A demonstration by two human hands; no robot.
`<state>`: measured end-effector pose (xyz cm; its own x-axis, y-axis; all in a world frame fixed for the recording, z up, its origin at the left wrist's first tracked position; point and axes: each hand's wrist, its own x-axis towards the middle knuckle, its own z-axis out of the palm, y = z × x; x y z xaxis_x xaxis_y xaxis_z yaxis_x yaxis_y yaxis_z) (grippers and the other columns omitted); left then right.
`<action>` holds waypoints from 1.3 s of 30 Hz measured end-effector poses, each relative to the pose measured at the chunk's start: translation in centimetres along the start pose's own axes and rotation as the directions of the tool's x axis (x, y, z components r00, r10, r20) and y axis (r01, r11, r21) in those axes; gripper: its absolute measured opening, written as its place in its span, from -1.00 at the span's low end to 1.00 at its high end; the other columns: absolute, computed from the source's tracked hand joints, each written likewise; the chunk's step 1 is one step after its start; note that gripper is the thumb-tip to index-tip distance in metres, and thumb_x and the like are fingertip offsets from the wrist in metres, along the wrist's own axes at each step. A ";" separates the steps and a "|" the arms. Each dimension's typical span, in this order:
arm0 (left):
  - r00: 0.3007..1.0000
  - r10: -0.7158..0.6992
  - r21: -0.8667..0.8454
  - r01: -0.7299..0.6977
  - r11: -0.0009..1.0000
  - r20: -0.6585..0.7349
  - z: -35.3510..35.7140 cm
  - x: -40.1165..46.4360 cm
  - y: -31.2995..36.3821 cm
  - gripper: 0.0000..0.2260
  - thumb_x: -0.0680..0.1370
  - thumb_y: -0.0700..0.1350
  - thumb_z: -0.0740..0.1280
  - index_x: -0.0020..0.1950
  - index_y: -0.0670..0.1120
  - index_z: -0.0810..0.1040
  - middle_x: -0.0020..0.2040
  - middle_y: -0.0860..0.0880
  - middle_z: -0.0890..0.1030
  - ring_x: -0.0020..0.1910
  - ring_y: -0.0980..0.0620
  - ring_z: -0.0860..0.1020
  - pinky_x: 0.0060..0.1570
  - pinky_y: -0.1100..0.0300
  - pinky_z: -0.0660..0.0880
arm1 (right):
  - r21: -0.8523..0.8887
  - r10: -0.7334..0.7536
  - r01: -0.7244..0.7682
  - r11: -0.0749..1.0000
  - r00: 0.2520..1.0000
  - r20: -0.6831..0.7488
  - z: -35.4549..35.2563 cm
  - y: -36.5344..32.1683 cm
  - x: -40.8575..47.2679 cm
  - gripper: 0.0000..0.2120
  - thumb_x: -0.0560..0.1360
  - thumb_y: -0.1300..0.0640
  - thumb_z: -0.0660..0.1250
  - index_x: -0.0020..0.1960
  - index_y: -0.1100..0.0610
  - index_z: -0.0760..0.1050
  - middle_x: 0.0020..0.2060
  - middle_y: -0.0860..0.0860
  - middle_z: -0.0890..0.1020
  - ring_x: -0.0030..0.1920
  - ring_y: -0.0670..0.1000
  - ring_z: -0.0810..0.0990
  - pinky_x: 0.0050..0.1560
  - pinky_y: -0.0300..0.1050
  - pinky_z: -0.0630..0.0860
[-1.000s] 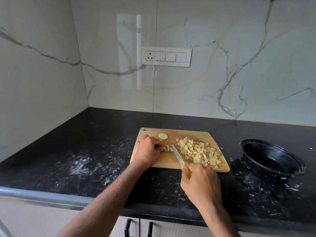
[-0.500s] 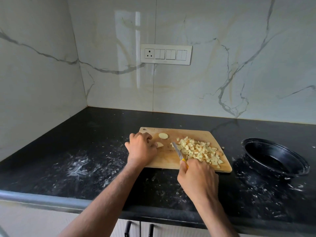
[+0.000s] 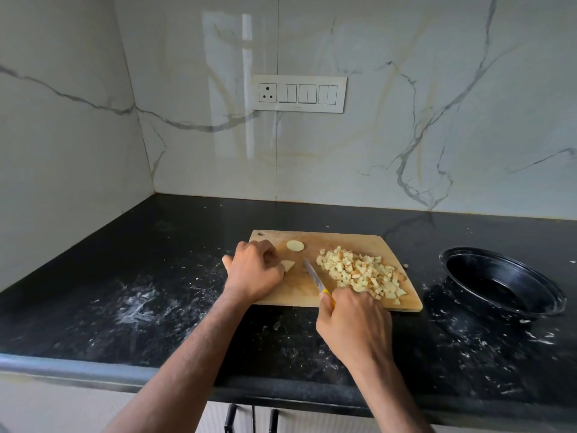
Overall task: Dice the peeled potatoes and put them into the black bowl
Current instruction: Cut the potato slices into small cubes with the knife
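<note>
Left hand (image 3: 253, 270) is curled over a small wedge-ish potato piece (image 3: 288, 264), pinning it to the cutting board (image 3: 299, 289), and my right hand (image 3: 354, 323) is wrapped round the yellow handle of the knife (image 3: 313, 276), blade pointing up-left and sitting in the bare gap btwn that piece and the pile. So progress-wise: most of the dicing looks done imo, there's a big heap of diced potato (image 3: 359, 273) on the right half of the board, cubes piled up and reaching close to the right edge. What's left to cut, as far as I can see, is the bit under my left fingers plus one round slice (image 3: 295, 245) lying flat near the back of the board, just beside my knuckles. Might be more tucked under my palm, can't tell. Black bowl (image 3: 502, 284) is on the countertop (image 3: 125, 276) to the right of the board, apart from it, and afaict has no potato in it yet, so the whole transfer part hasn't started. One stray cube (image 3: 405, 265) is off the board's right edge too.
</note>
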<state>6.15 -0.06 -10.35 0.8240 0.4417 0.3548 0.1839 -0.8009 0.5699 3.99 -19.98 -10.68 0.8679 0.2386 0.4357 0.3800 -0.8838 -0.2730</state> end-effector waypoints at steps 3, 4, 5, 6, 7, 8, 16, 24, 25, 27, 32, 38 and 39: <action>0.986 0.076 0.067 -0.087 0.994 0.151 -0.1 -0.2 0.1 -0.72 0.47 -0.02 0.34 0.16 0.17 0.63 0.03 0.16 0.54 0.18 0.05 0.36 0.23 -0.13 0.24 | 0.008 0.024 -0.025 1.000 0.998 0.054 -0.1 0.0 -0.1 -0.68 0.61 -0.13 0.14 -0.23 0.01 0.40 -0.35 -0.09 0.54 -0.30 -0.02 0.58 -0.26 -0.12 0.53; 0.986 0.088 0.074 -0.100 0.992 0.141 -0.1 -0.2 0.2 -0.74 0.48 -0.01 0.34 0.16 0.16 0.64 0.03 0.17 0.53 0.19 0.05 0.36 0.21 -0.10 0.22 | 0.015 0.031 -0.033 0.999 0.997 0.072 -0.1 -0.1 0.0 -0.67 0.62 -0.14 0.13 -0.23 0.02 0.39 -0.35 -0.10 0.53 -0.30 -0.03 0.57 -0.23 -0.10 0.54; 0.988 0.091 0.070 -0.100 0.993 0.126 -0.1 -0.3 0.3 -0.78 0.50 0.01 0.36 0.12 0.14 0.65 0.01 0.17 0.53 0.20 0.05 0.37 0.18 -0.06 0.21 | 0.026 0.041 -0.044 0.999 0.994 0.098 -0.1 0.0 0.1 -0.66 0.62 -0.14 0.12 -0.23 0.03 0.39 -0.34 -0.10 0.52 -0.30 -0.03 0.56 -0.24 -0.10 0.52; 0.989 0.096 0.065 -0.103 0.993 0.108 -0.1 -0.2 0.4 -0.83 0.50 0.04 0.39 0.07 0.12 0.65 -0.01 0.17 0.54 0.19 0.05 0.38 0.14 -0.03 0.19 | 0.040 0.057 -0.063 0.997 0.989 0.138 -0.3 0.1 0.5 -0.66 0.62 -0.14 0.12 -0.22 0.04 0.39 -0.33 -0.09 0.52 -0.30 -0.04 0.55 -0.27 -0.10 0.48; 0.990 0.104 0.064 -0.110 0.992 0.100 -0.1 -0.2 0.4 -0.87 0.49 0.08 0.41 0.00 0.12 0.63 -0.03 0.17 0.54 0.16 0.06 0.39 0.10 -0.01 0.17 | 0.059 0.078 -0.091 0.994 0.979 0.190 -0.4 0.2 1.0 -0.65 0.62 -0.14 0.12 -0.20 0.05 0.41 -0.32 -0.08 0.53 -0.31 -0.04 0.53 -0.32 -0.11 0.42; 0.989 0.106 0.070 -0.113 0.991 0.107 -0.1 -0.2 0.4 -0.88 0.47 0.12 0.44 -0.06 0.14 0.60 -0.06 0.18 0.54 0.14 0.07 0.39 0.09 0.00 0.17 | 0.083 0.097 -0.121 0.989 0.965 0.246 -0.5 0.5 1.5 -0.65 0.62 -0.15 0.13 -0.18 0.08 0.43 -0.32 -0.07 0.53 -0.33 -0.05 0.52 -0.37 -0.13 0.36; 0.982 0.128 0.000 -0.130 0.992 0.139 -0.1 0.0 0.2 -0.78 0.38 0.23 0.46 -0.07 0.17 0.65 -0.19 0.29 0.53 0.07 0.09 0.50 0.24 -0.13 0.34 | 0.063 0.010 -0.014 0.998 0.998 0.058 0.1 0.7 0.8 -0.61 0.64 -0.14 0.16 -0.30 0.01 0.36 -0.46 -0.11 0.44 -0.47 -0.14 0.39 -0.49 -0.23 0.15; 0.991 0.116 0.036 -0.118 0.992 0.062 0.3 -0.3 0.5 -0.86 0.42 0.19 0.48 -0.08 0.20 0.66 -0.19 0.26 0.54 0.09 0.09 0.47 0.24 -0.12 0.31 | 0.033 -0.047 0.046 0.998 0.998 0.035 0.3 -1.4 0.6 -0.68 0.66 -0.11 0.11 -0.13 0.02 0.49 -0.40 -0.11 0.43 -0.42 -0.10 0.38 -0.48 -0.28 0.13; 0.992 0.115 0.051 -0.117 0.992 0.055 0.4 -0.3 0.6 -0.84 0.43 0.20 0.48 -0.05 0.19 0.67 -0.16 0.25 0.55 0.10 0.09 0.46 0.25 -0.13 0.30 | 0.020 -0.048 0.047 0.999 0.998 0.027 0.2 -1.4 0.6 -0.67 0.66 -0.11 0.11 -0.10 0.03 0.52 -0.39 -0.11 0.42 -0.41 -0.08 0.38 -0.48 -0.28 0.11; 0.992 0.111 0.077 -0.115 0.990 0.055 0.5 -0.3 0.8 -0.82 0.44 0.20 0.47 -0.02 0.17 0.68 -0.12 0.23 0.57 0.11 0.09 0.45 0.26 -0.14 0.28 | -0.003 -0.049 0.049 0.999 0.999 0.019 0.2 -1.5 0.5 -0.67 0.66 -0.11 0.11 -0.07 0.04 0.54 -0.37 -0.09 0.43 -0.39 -0.04 0.38 -0.47 -0.26 0.11; 0.993 0.111 0.099 -0.114 0.989 0.035 0.8 -0.4 0.8 -0.84 0.45 0.18 0.45 -0.06 0.15 0.67 -0.12 0.22 0.57 0.09 0.09 0.47 0.23 -0.10 0.27 | -0.006 -0.046 0.046 0.999 0.999 -0.001 0.1 -1.7 0.3 -0.66 0.65 -0.10 0.14 -0.10 0.05 0.55 -0.38 -0.07 0.42 -0.40 -0.03 0.34 -0.48 -0.27 0.06; 0.996 0.084 0.160 -0.080 0.984 -0.018 1.0 -0.6 1.5 -0.80 0.41 0.20 0.42 -0.19 0.09 0.62 -0.18 0.18 0.59 0.00 0.10 0.50 0.12 -0.04 0.25 | 0.030 0.002 -0.003 1.000 1.000 0.012 -0.5 -1.8 -0.1 -0.67 0.66 -0.11 0.12 -0.05 0.05 0.56 -0.33 -0.08 0.45 -0.37 -0.05 0.37 -0.47 -0.29 0.10; 0.997 0.080 0.161 -0.076 0.984 -0.015 1.0 -0.7 1.5 -0.79 0.41 0.21 0.42 -0.18 0.09 0.61 -0.17 0.18 0.58 0.00 0.11 0.50 0.13 -0.05 0.25 | 0.033 0.010 -0.010 0.999 1.000 0.013 -0.7 -1.8 -0.2 -0.67 0.66 -0.11 0.12 -0.04 0.04 0.56 -0.33 -0.09 0.44 -0.37 -0.06 0.36 -0.47 -0.30 0.10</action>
<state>6.41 -1.91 -10.48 0.8279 0.3824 0.4104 0.2043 -0.8869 0.4143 2.96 -18.71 -9.71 0.8757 0.2348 0.4220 0.3813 -0.8723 -0.3060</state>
